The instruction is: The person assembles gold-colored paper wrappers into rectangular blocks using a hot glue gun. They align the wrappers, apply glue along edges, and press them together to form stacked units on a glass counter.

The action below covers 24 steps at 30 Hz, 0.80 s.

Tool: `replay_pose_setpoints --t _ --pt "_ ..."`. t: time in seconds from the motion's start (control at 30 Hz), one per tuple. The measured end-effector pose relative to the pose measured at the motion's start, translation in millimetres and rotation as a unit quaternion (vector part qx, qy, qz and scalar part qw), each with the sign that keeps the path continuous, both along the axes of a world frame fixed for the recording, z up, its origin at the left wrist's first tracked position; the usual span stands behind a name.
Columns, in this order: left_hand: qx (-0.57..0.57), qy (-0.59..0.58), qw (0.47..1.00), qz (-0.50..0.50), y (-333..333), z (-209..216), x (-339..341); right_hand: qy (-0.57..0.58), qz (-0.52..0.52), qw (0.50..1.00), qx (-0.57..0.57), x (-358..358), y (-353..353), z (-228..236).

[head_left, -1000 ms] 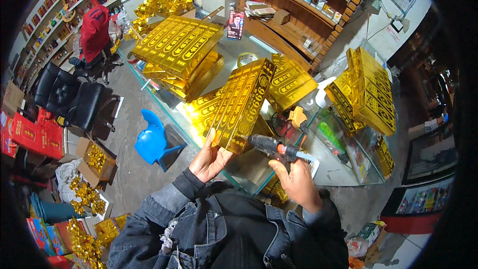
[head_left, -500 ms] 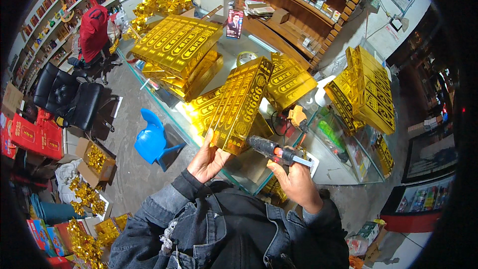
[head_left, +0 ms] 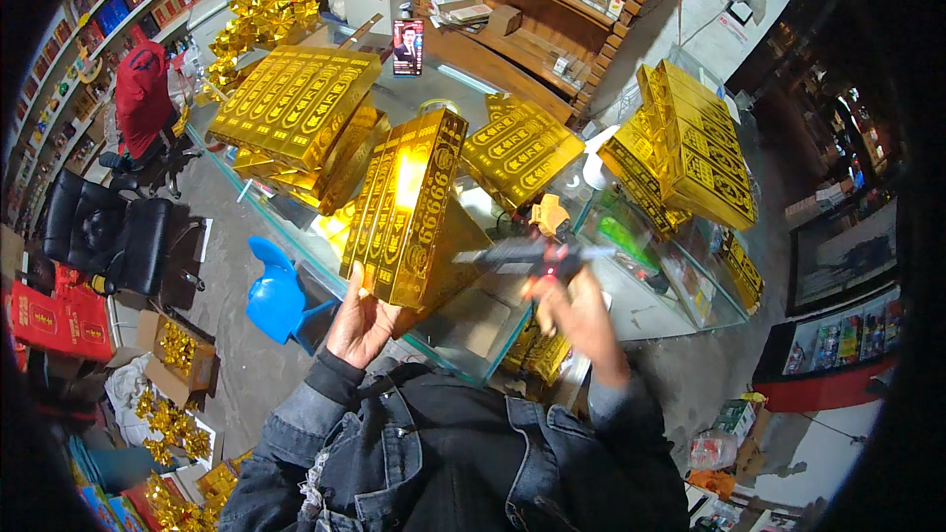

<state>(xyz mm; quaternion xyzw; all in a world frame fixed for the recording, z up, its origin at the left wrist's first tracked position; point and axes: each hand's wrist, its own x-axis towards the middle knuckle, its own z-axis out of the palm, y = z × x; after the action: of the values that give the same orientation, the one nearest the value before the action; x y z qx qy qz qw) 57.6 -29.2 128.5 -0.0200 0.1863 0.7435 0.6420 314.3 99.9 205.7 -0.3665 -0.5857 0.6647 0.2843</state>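
A block of shiny gold boxes (head_left: 399,202) leans tilted over the glass counter. My left hand (head_left: 363,328) grips its near lower corner, thumb on the front side and fingers underneath. In my right hand (head_left: 583,325) is a dark hot glue gun (head_left: 540,258) with a pale glue stick at its back, blurred by motion. Its nozzle points left toward the box block, apart from it. Just beyond the gun sits a small orange-yellow object (head_left: 549,214) of unclear kind. Another gold box block (head_left: 522,148) lies on the counter behind.
The glass counter (head_left: 478,325) has an exposed near edge. Gold box stacks stand left (head_left: 296,108) and right (head_left: 705,153). A phone (head_left: 408,47) stands upright at the back, near a tape roll (head_left: 438,106). Gold bows (head_left: 271,15), a blue stool (head_left: 281,291) and a black chair (head_left: 103,232) are leftward.
The glue gun has swung away from the box block's near end and blurs. The block is tipped more upright in my left hand. The whole view has shifted.
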Motion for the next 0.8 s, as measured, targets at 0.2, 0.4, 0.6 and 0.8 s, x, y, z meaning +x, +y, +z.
replay_pose_setpoints --t 0.2,0.4,0.6,0.8 --pt "-0.053 0.084 0.995 -0.002 -8.3 -4.8 -4.0 0.195 -0.220 0.929 -0.223 17.7 94.2 -68.1" --pt "-0.070 0.185 0.980 0.019 -17.6 -12.7 -12.5 0.113 -0.096 0.970 -0.191 -16.5 159.5 -93.0" --pt "-0.173 0.298 0.938 0.048 -22.3 -25.4 -26.4 -0.493 -0.072 0.835 0.234 -85.5 203.5 -76.9" --pt "-0.139 0.442 0.883 0.081 -19.6 -7.4 -50.9 -0.358 -0.031 0.840 0.406 -87.0 177.0 -30.4"
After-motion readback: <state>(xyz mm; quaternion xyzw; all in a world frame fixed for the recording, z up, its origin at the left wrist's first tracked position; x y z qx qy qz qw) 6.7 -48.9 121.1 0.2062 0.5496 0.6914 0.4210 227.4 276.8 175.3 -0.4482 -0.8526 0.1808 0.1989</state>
